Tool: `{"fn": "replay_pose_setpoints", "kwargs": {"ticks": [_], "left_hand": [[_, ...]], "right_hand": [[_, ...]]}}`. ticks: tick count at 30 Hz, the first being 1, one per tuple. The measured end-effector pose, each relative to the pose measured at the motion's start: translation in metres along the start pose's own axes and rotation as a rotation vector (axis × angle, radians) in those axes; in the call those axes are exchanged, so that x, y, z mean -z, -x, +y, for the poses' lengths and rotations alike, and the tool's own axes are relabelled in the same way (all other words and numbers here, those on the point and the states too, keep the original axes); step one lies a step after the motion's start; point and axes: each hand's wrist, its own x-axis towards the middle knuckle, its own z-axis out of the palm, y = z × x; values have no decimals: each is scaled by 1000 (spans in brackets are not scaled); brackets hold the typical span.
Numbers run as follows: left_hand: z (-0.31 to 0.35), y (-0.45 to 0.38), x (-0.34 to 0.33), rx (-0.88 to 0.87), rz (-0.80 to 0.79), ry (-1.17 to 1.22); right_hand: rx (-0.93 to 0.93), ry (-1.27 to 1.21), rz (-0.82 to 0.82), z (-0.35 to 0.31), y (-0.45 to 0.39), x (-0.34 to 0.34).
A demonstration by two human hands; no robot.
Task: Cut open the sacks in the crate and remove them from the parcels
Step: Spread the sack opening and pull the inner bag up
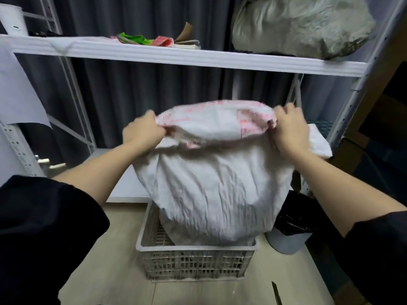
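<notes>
Two bare forearms reach into the picture from the lower corners, each ending in a bare hand with no glove, ring, watch or bracelet showing. The left hand [143, 130] sits left of centre, the right hand [290, 128] right of centre. Both arms come out of loose black sleeves pushed up toward the elbow. The left sleeve [44, 227] fills the lower left of the frame as a wide, soft, baggy mass of plain dark cloth with a rounded cuff edge. The right sleeve [378, 249] takes the lower right corner, equally dark and plain, with a straighter cuff edge. No print, logo, button or seam detail can be made out on either.
</notes>
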Motion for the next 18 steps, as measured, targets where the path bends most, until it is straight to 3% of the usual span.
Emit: {"fn": "replay_pose_setpoints", "kwargs": {"ticks": [2, 4, 8, 12, 14, 18], "left_hand": [[10, 2, 10, -47, 291, 189], [15, 5, 15, -72, 382, 271], [-6, 7, 3, -113, 225, -30], [-31, 10, -8, -213, 208, -241], [-43, 12, -14, -273, 163, -339], [-63, 16, -23, -483, 103, -457]], "right_hand": [[-198, -110, 220, -6, -12, 15], [-253, -121, 240, -7, -15, 19], [-33, -84, -90, -4, 15, 1], [112, -246, -445, 8, 35, -2], [189, -211, -600, 16, 36, 1], [314, -51, -464, 18, 32, 4]]}}
